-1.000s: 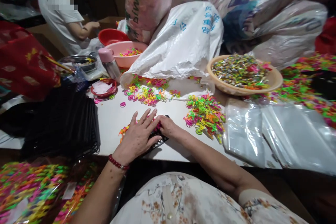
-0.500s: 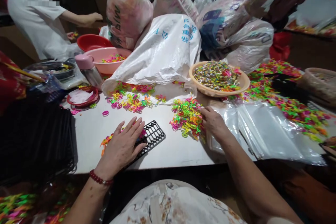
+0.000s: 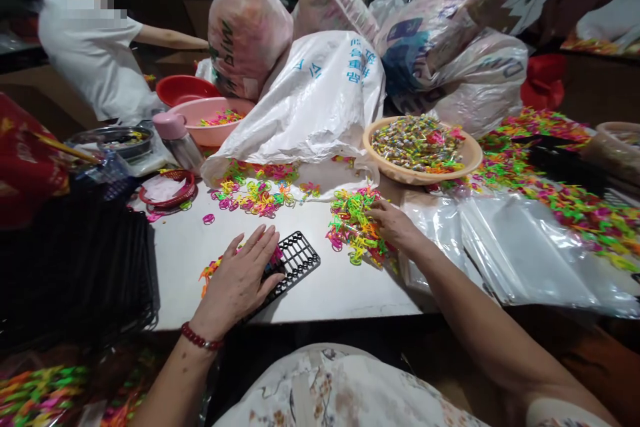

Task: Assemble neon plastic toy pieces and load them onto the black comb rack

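Note:
My left hand (image 3: 243, 275) lies flat with fingers stretched out, palm down over a black abacus-like plastic frame (image 3: 299, 260) and some small coloured plastic pieces (image 3: 207, 275). It hides much of the frame, whose right end shows rods and rows of small rings. To the right, my right hand (image 3: 397, 228) is at the edge of a heap of bright plastic pieces (image 3: 354, 220), fingers bent together. What its fingertips hold is too small to tell. Further back, more loose pieces (image 3: 255, 195) spill from the mouth of a white woven sack (image 3: 320, 103).
An orange basin (image 3: 425, 178) of small wrapped pieces stands behind my right hand, clear plastic bags (image 3: 533, 250) beside it. Stacked black frames (image 3: 80, 267) stand left. A red basket (image 3: 167, 197), flask (image 3: 177, 143) and pink basin (image 3: 220, 127) lie behind. A person (image 3: 95, 57) works at the far left.
My right hand has moved slightly left, further over the heap. The left hand stays on the frame. The view has shifted a little, and the person at far left has an arm stretched further right.

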The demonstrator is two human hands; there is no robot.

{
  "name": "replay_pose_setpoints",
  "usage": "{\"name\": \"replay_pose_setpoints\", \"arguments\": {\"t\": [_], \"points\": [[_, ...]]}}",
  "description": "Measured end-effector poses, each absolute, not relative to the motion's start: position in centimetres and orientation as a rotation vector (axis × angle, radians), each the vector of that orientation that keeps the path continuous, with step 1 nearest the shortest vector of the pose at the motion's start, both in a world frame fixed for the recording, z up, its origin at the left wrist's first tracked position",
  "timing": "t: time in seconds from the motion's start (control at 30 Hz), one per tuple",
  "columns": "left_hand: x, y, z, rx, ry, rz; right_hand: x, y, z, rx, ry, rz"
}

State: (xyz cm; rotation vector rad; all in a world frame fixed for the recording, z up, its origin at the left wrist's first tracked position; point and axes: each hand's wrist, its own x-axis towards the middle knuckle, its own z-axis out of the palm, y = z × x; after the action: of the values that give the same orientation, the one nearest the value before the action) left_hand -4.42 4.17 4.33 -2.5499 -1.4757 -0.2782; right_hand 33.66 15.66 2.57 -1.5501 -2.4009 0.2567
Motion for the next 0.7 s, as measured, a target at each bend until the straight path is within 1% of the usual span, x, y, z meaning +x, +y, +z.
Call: {"name": "replay_pose_setpoints", "arguments": {"t": [0.13,0.27,0.37,0.43,0.57,0.7], "points": [[-4.4,4.2,4.4,-2.553,-1.487,-0.254,34.1,16.4,1.9,-1.509,-2.487,0.336],[-4.3,4.1,4.3,-2.542,-1.506,-0.275,34.1,17.4,3.0,-1.381,-2.508,0.366],[-4.3,4.0,4.3,-2.545,-1.508,-0.283,33.1,16.8,4.6,-1.373,-2.377,0.321],[-4.2,4.0,4.3,-2.547,-1.503,-0.278,31.9,15.8,5.4,-1.389,-2.235,0.356],[-4.2,4.0,4.5,-2.547,-1.505,-0.281,28.5,13.5,5.7,-1.363,-2.090,0.572],[-4.1,3.8,4.9,-2.552,-1.553,-0.261,24.3,12.1,4.1,-1.300,-1.995,0.805]]}}
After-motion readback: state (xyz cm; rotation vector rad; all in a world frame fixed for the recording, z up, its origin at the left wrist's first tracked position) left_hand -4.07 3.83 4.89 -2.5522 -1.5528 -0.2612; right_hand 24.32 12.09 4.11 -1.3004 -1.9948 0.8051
